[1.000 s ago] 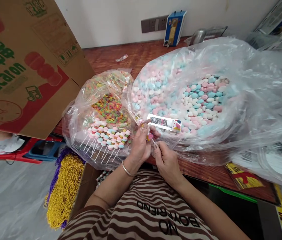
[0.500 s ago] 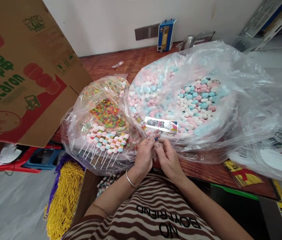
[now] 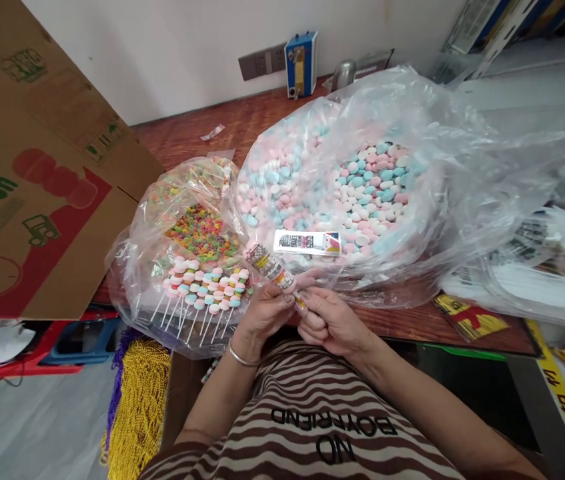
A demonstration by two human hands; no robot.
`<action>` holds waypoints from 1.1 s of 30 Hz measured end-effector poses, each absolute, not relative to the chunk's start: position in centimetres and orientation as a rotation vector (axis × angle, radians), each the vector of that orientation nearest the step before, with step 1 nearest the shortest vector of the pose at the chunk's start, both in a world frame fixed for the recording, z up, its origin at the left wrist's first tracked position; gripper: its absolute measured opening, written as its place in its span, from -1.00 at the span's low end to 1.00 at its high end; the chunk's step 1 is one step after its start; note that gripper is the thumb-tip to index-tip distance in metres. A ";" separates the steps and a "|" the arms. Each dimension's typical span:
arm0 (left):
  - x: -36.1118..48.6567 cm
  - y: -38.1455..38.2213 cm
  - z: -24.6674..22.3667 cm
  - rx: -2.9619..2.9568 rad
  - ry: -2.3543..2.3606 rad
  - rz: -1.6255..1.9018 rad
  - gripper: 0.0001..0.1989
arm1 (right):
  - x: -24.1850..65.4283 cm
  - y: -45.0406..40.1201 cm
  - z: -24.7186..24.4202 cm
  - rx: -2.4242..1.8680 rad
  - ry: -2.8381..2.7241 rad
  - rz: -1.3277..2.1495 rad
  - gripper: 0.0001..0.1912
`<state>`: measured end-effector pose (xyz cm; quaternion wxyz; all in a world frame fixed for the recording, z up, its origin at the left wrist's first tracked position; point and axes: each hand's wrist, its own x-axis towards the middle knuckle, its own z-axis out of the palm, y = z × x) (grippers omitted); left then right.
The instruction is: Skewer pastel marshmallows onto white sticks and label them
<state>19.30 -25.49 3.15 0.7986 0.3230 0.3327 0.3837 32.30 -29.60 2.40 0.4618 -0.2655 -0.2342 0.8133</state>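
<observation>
A small clear bag with printed text (image 3: 267,262) slants up and to the left from between my hands. Its gathered lower end has a small yellow bit on it, perhaps a tie. My left hand (image 3: 267,312) is closed around the bag near that neck. With thumb and fingers, my right hand (image 3: 331,319) pinches the gathered end. Just beyond them, a stack of white printed labels (image 3: 307,243) lies on a big plastic bag of pink, blue and white candies (image 3: 372,190). Candy skewers on white sticks (image 3: 207,287) lie to the left.
An open plastic bag of colourful ring-shaped pieces (image 3: 202,230) sits behind the skewers. A large cardboard box (image 3: 62,200) stands at the left. Gold bead strands (image 3: 139,400) hang below the table edge. A blue device (image 3: 301,65) stands by the wall.
The printed bag has turned and now shows its text above my hands. My right hand has shifted to grip its gathered end. The whole view has swung somewhat to the right.
</observation>
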 end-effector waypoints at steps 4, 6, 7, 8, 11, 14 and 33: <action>18.7 -25.2 3.1 0.681 0.696 0.791 -0.63 | 32.1 -30.4 1.7 -0.366 -0.501 2.307 -0.61; 19.0 -25.3 3.2 0.674 0.722 0.851 -0.62 | 32.3 -30.5 1.4 -0.276 -0.534 2.380 -0.58; 19.2 -25.4 3.2 0.689 0.748 0.869 -0.64 | 32.4 -30.4 1.3 -0.288 -0.547 2.352 -0.56; 19.5 -25.5 3.3 0.717 0.783 0.877 -0.68 | 32.6 -30.4 1.2 -0.345 -0.554 2.264 -0.55; 20.4 -25.7 3.1 0.867 0.931 0.943 -0.80 | 32.8 -30.5 1.2 -0.632 -0.582 1.808 -0.53; 21.7 -26.1 2.3 0.965 1.029 1.029 -0.80 | 32.8 -31.2 1.2 -0.749 -0.533 1.600 -0.51; 31.4 -24.5 -1.9 0.975 0.729 0.508 -0.67 | 45.9 -35.4 -2.5 -2.584 -1.230 0.412 -0.58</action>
